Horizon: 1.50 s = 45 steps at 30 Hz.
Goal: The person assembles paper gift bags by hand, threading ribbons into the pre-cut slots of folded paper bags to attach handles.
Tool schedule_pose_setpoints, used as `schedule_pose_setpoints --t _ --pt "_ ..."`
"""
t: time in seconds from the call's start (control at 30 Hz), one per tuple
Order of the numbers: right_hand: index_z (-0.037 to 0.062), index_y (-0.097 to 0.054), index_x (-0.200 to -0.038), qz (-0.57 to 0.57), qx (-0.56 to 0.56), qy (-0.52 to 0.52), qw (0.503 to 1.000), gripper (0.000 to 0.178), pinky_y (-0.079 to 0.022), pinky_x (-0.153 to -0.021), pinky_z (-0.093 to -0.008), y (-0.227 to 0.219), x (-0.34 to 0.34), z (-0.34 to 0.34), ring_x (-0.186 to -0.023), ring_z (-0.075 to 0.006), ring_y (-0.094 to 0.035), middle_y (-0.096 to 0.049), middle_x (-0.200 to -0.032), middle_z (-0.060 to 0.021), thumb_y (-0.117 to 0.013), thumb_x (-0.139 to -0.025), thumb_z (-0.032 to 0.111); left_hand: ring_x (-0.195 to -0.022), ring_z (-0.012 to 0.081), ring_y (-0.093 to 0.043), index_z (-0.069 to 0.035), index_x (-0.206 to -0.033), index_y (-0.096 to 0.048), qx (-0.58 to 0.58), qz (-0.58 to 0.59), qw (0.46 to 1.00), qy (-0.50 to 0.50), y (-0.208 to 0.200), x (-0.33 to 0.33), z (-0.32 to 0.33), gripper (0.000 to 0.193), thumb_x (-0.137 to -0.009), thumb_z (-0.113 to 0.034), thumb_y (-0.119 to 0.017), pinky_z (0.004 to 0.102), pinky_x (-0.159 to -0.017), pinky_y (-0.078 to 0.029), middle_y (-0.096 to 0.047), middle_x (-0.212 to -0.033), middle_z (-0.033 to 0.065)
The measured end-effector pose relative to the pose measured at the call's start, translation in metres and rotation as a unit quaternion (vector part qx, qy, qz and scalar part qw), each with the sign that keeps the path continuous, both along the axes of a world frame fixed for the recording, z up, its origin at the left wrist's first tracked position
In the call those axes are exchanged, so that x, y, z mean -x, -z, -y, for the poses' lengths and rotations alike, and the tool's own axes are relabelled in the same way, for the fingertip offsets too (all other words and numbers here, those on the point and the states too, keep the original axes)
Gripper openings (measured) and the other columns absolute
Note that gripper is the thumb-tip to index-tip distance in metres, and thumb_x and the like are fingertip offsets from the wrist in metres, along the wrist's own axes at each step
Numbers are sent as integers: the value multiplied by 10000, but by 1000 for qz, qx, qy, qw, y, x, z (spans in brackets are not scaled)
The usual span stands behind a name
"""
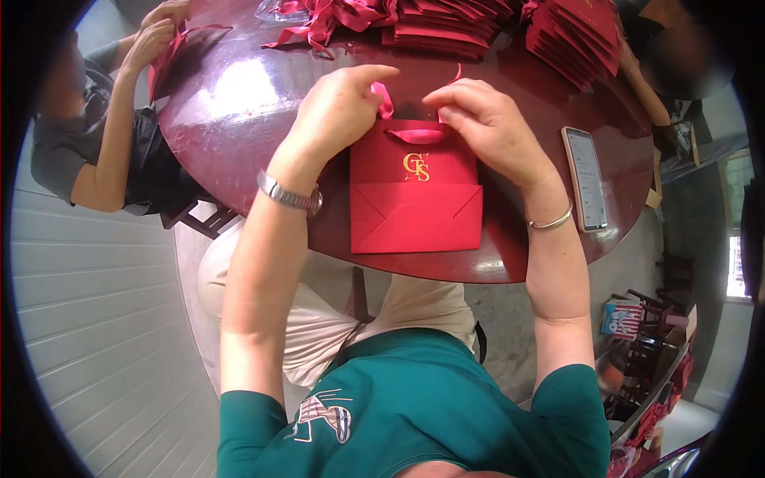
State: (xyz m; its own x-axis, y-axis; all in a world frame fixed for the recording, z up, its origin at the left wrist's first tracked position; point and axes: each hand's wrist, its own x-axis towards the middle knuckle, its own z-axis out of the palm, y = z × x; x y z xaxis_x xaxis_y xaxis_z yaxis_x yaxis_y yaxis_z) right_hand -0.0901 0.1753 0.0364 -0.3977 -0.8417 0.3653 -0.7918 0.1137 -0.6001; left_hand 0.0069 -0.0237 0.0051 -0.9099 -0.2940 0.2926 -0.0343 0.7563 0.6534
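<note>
A red paper gift bag with a gold printed mark lies flat on the table in front of me, its folded bottom toward me. A loop of pink ribbon hangs at its mouth. My left hand is at the bag's upper left, index finger stretched out, with ribbon pinched beside the thumb. Above the upper right corner, my right hand has its thumb and fingers together on another stretch of ribbon. A thin ribbon end sticks up beyond those fingertips. The fingers partly hide the ribbon.
Stacked red bags and loose ribbons lie at the far side of the round dark-red table. Another bag stack is at far right. A phone lies right of my arm. People sit left and right; the left one handles a red bag.
</note>
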Motion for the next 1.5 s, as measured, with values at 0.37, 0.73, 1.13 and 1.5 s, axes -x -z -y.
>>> schedule_pose_setpoints --t 0.37,0.73,1.13,1.5 --pt "-21 -644 -972 115 -118 -3 986 137 -465 -760 -280 5 -9 10 -810 -157 -585 -632 -836 -70 -578 -874 50 -859 319 -656 -82 -847 -696 88 65 993 40 -16 14 1 111 -770 -102 -619 408 -758 -523 -686 -844 134" --pt "-23 -631 -946 178 -97 -3 979 116 -449 -736 -234 3 0 4 -785 -91 -546 -604 -810 -16 -571 -874 45 -760 288 -674 -38 -885 -683 56 -25 996 -61 1 11 -3 108 -808 -105 -648 355 -701 -522 -685 -801 145" --pt "111 -660 -876 -334 -42 34 941 219 -410 -653 -325 3 -9 4 -786 -208 -582 -638 -820 0 -747 -719 236 -786 281 -678 -27 -936 -685 35 9 996 -80 0 8 3 159 -827 -123 -619 346 -734 -525 -699 -843 143" --pt "116 -622 -756 -457 1 104 883 81 -442 -657 -326 19 -10 19 -709 -181 -577 -601 -725 8 -660 -688 97 -886 354 -653 -50 -862 -698 60 69 992 -82 -10 9 -5 187 -771 -125 -554 421 -792 -525 -684 -876 176"
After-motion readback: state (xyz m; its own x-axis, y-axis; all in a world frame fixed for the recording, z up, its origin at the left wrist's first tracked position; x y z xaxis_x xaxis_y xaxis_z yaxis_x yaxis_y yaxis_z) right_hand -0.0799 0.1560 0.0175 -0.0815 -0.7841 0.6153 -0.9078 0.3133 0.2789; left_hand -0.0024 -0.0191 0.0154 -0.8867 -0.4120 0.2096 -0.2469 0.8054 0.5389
